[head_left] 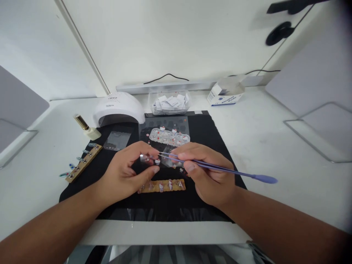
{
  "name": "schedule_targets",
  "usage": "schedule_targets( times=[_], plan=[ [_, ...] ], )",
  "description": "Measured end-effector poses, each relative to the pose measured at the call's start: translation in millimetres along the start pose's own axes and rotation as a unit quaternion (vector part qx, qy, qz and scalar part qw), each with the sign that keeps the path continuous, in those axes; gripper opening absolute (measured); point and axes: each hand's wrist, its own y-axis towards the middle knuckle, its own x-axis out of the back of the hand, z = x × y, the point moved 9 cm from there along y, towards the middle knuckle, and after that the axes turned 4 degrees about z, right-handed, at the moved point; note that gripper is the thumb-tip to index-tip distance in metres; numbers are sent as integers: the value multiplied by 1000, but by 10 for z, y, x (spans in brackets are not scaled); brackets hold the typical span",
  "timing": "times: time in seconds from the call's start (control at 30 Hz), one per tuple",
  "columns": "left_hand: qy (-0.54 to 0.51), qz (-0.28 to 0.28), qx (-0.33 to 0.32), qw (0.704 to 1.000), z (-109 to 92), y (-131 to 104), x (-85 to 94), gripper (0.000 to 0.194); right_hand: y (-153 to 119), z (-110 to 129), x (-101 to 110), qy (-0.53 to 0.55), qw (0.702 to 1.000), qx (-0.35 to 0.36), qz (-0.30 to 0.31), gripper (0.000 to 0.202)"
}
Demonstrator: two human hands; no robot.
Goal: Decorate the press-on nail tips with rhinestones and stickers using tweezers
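Observation:
Blue-handled tweezers (220, 168) are gripped by my right hand (211, 170), their thin metal tips pointing left, close to my left index finger. My left hand (126, 168) is curled, with thumb and fingers round a small clear plastic bag (165, 159); the exact hold is partly hidden. A tiny white charm with red on it (157, 161) shows between the left thumb and index finger. Below the hands lies a tan strip (151, 187) bearing several decorated nail tips. Beyond them, a clear case (165, 137) holds small white and red charms.
A black mat (206, 128) covers the middle of the white table. To the left are a nail polish bottle (92, 131), a nail stand (85, 163) and a white nail lamp (119, 108). At the back stand a clear box of white packets (170, 102) and an open carton (225, 93).

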Motion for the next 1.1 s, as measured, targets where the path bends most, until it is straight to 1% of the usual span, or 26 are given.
schedule_targets(
  times=[0.17,0.3,0.5,0.77,0.9,1.1],
  plan=[
    [-36,-22,33,999,37,-1,7,30,1,-15,-9,29,1000,1,4,27],
    [-48,-41,45,997,30,-3,30,26,2,-41,-18,47,999,-2,13,25],
    [-84,-35,41,995,-12,23,15,27,8,-66,-17,45,999,-11,17,23],
    [-9,-20,23,999,-19,16,13,26,5,-77,-37,30,999,-11,37,26],
    [8,-21,45,999,25,11,24,25,6,-92,-46,26,999,-13,41,25],
    [13,-23,68,997,32,2,29,23,-15,-115,-27,16,999,-28,22,21]
  ],
)
